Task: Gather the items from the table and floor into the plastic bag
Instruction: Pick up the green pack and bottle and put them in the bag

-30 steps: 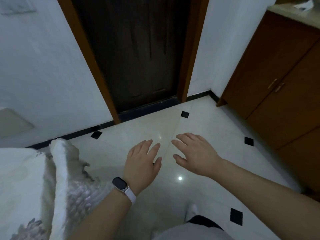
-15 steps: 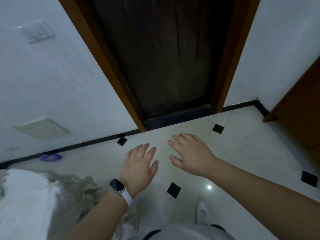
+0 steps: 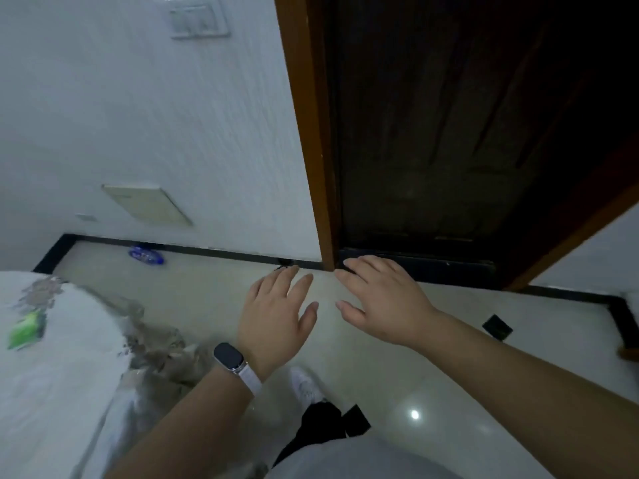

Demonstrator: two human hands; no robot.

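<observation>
My left hand (image 3: 276,316), with a watch on its wrist, and my right hand (image 3: 380,299) hover side by side over the pale floor, palms down, fingers straight, holding nothing. A small blue wrapper (image 3: 146,256) lies on the floor against the black skirting, far left of my hands. A green packet (image 3: 26,330) rests on the white-covered table (image 3: 62,375) at the left edge. No plastic bag is in view.
A dark wooden door (image 3: 449,133) in an orange-brown frame stands straight ahead. White wall with a switch plate (image 3: 198,20) and a beige panel (image 3: 147,203) is to the left. My white shoe (image 3: 306,385) is below my hands. The tablecloth's patterned edge (image 3: 155,350) hangs beside my left forearm.
The view has swung left: the wooden cabinet has left the frame, and the blue wrapper and then the green packet on the table have come into sight. Both hands stay open and empty.
</observation>
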